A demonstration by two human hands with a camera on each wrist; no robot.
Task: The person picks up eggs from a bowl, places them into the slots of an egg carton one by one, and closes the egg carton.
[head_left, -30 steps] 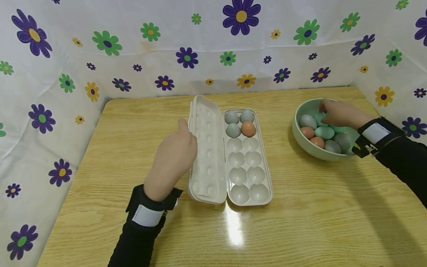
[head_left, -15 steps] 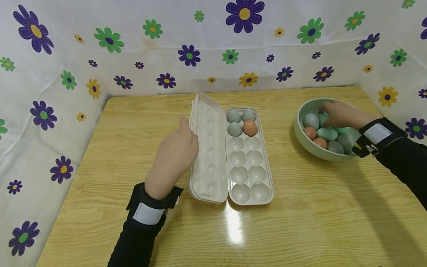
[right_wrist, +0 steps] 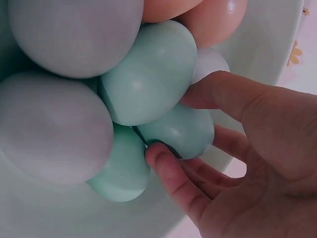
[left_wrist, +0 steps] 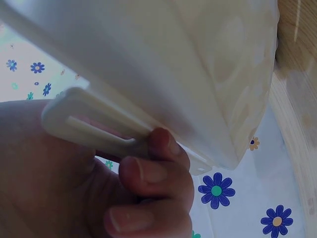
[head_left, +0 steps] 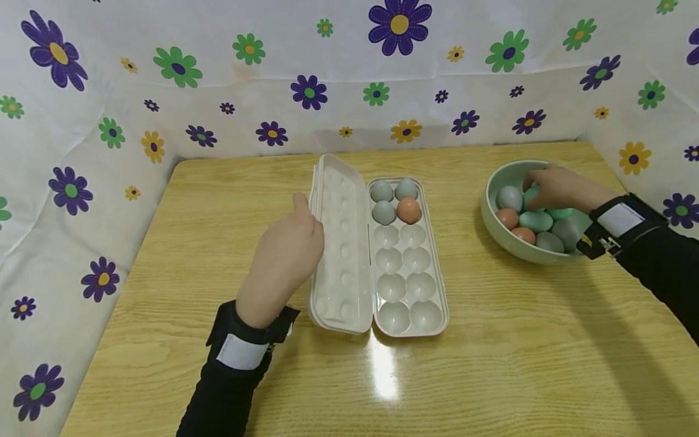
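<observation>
An egg carton (head_left: 405, 297) lies unfolded mid-table, its lid (head_left: 344, 255) tilted up on the left. Three blue-grey eggs (head_left: 384, 212) and one orange egg (head_left: 409, 210) fill its far cups. My left hand (head_left: 284, 252) grips the lid's outer edge; in the left wrist view, its fingers curl around a slotted flap (left_wrist: 94, 124). Inside the pale green bowl (head_left: 505, 240) on the right is my right hand (head_left: 565, 188). Its thumb and fingers close around a mint-green egg (right_wrist: 181, 131), which sits under another mint egg (right_wrist: 148, 74) in the right wrist view.
Several grey, orange and mint eggs lie in the bowl around the right hand, including a large grey egg (right_wrist: 54, 129). A flower-printed white cloth (head_left: 349, 73) stands behind and beside the wooden table (head_left: 491, 352).
The right hand has stayed in the bowl with its fingers among the eggs, shifting only slightly. My left hand keeps holding the lid in the same place. The head view shifts slightly.
</observation>
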